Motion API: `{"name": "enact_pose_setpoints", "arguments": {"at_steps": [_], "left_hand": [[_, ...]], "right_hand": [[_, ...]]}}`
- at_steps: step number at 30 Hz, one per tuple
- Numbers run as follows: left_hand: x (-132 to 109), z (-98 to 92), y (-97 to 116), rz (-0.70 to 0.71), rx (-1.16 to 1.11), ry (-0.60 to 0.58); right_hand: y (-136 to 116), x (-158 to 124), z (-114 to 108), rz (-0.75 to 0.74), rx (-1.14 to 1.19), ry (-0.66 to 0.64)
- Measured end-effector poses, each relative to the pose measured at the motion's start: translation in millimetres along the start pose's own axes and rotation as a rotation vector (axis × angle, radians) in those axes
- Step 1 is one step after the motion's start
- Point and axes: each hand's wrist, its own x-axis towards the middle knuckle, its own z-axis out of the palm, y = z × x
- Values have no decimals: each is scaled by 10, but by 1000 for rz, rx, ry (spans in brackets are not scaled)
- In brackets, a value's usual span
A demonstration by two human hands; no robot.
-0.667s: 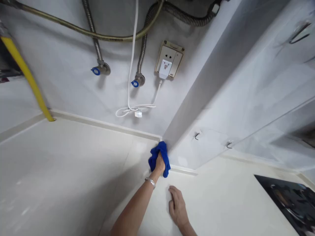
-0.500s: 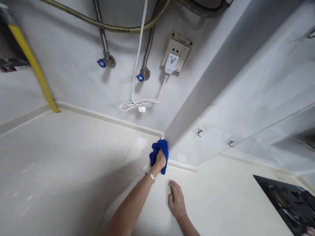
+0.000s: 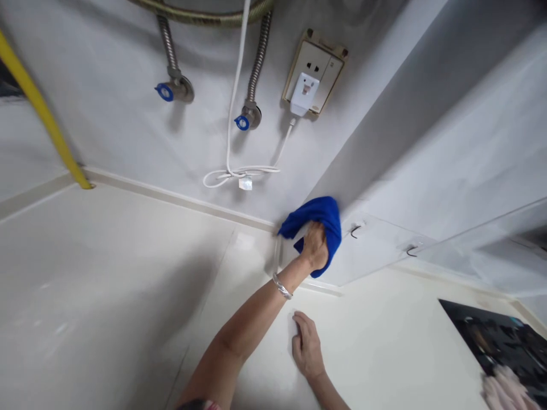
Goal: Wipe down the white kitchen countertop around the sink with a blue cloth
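"Blue cloth [image 3: 328, 216] has shifted up and right since the last frame — off the corner trim [image 3: 277, 256], now against the boxed-out column [image 3: 410, 165], just left of a wall hook [image 3: 354, 231]."

"And your left hand [image 3: 315, 245] is clutching it, yeah? Bracelet [image 3: 282, 286] on that arm."

"Yep, you've got it bunched in your grip, though the cloth hides your fingertips, so I can't tell the exact pinch."

"Meanwhile your right hand [image 3: 307, 346] rests on the counter [image 3: 384, 336] — fingers loosely curled, thumb a bit apart."
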Motion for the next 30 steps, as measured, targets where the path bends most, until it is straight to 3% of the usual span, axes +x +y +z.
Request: {"name": "enact_pose_setpoints", "arguments": {"at_steps": [2,5,11,15,19,23,30], "left_hand": [[-55,-3,94,82,-35,9],[-370,-5,62,164,-31,-8],[-1231,41,-366,-89,106,-144],[-1547,-160,-593,-166,187,-228],[-1570,-392,-797,-193,435,-368],[-1501,-428,-1022,-311,615,-387],[-1392,-451,-1403,-184,620,-550]], "right_hand": [[2,11,-8,-15,3,6],[17,16,-15,-23,1,5],[44,-2,-28,-21,-23,6],[35,-12,-51,-12,-17,-18],[15,-15,-63,-12,2,-18],[-3,-11,-57,-20,-10,-13],[-33,24,-104,-30,-27,-48]]}}
